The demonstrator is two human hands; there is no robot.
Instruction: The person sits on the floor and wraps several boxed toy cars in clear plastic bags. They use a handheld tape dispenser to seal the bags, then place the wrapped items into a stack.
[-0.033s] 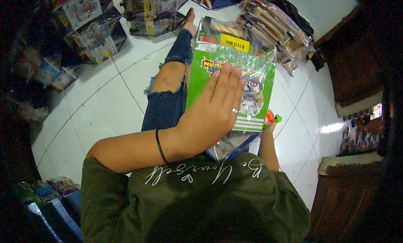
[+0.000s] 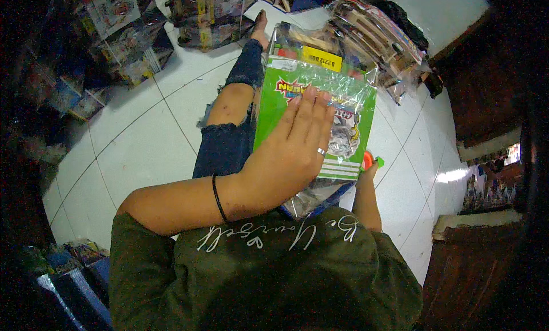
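On my lap lies a package (image 2: 269, 111) wrapped in clear plastic, with a green printed cover facing up and a yellow label (image 2: 322, 57) near its far end. My left hand (image 2: 297, 139) rests flat on the cover, fingers stretched out and held side by side, a ring on one finger. At the package's right edge, my right hand (image 2: 370, 175) closes around a small orange, ring-shaped object with a green tip (image 2: 369, 159). Much of that object is hidden by the hand and package, so its kind is unclear.
Plastic-wrapped bundles (image 2: 209, 16) stand at the far left on the white tiled floor (image 2: 137, 136). Another wrapped stack (image 2: 377, 39) leans at the far right. A dark wooden cabinet (image 2: 469, 268) is on the right, and a striped bundle (image 2: 77, 285) sits at the near left.
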